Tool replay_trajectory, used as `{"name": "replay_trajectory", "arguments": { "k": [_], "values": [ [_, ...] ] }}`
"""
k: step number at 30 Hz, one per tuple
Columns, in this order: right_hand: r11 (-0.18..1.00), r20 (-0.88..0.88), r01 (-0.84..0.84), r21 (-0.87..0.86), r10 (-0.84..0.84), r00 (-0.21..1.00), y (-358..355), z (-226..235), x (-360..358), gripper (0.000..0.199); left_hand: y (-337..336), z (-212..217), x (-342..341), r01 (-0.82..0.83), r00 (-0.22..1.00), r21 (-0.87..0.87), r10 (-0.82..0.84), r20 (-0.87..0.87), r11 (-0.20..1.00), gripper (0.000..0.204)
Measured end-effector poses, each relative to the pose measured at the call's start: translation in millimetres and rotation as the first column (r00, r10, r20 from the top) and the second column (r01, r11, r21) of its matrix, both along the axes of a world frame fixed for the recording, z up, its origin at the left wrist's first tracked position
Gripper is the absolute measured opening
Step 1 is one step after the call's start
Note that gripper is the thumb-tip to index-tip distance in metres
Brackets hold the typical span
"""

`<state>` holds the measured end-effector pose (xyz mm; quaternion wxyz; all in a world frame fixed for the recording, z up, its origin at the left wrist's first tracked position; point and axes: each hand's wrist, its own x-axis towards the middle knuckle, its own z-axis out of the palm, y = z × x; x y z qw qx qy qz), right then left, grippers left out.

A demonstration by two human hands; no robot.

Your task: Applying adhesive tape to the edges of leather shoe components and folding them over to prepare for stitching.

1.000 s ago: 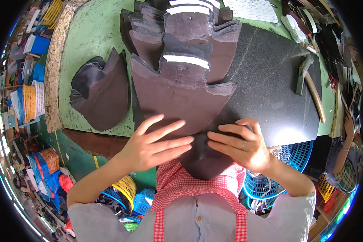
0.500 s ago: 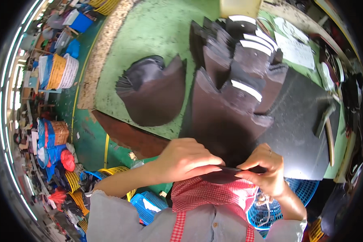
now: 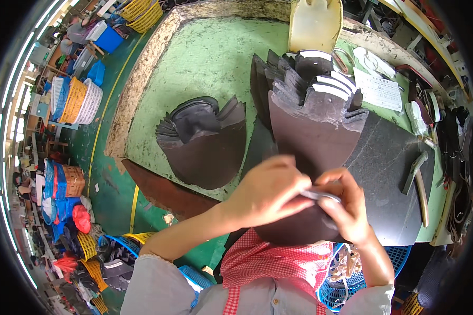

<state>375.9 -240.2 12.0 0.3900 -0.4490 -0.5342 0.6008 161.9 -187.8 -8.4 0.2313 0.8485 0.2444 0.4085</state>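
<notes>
The left hand [image 3: 268,193] and right hand [image 3: 350,210] pinch the upper edge of a dark brown sheet [image 3: 297,228], fingers curled nearly closed, the left ones blurred. The sheet hangs just below the fingers, before a checked apron [image 3: 278,262]. Beyond them lies a stack of sheets [image 3: 316,134]; well to their right, a hammer [image 3: 421,194].

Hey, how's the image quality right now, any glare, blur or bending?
Head view: the left hand looks partly motion-blurred; a pale sheen brightens the black slab near its lower edge; the table rim bows with fisheye distortion; corners are black.
</notes>
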Motion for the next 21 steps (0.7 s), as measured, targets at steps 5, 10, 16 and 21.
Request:
{"name": "replay_trajectory", "arguments": {
  "k": [5, 10, 16, 21],
  "values": [
    [0.778, 0.154, -0.332, -0.533, 0.475, 0.866, -22, -4, 28, 0.044, -22, -1, 17, 0.161, 0.969, -0.318, -0.21, -0.126, 0.934, 0.076],
    [0.958, 0.411, -0.147, 0.245, 0.035, 0.911, -39, -1, 26, 0.015, -36, 2, 1, 0.317, 0.928, -0.828, -0.329, 0.172, 0.462, 0.024],
    [0.606, -0.472, -0.592, -0.532, 0.369, 0.801, -40, -12, 45, 0.05, -34, 4, 2, 0.282, 0.895, -0.958, -0.345, 0.282, -0.051, 0.025],
    [0.771, -0.175, -0.426, -0.474, 0.391, 0.903, -35, -8, 52, 0.031, -32, 9, -1, 0.137, 0.949, -0.989, -0.293, 0.113, 0.063, 0.02]
  ]
}}
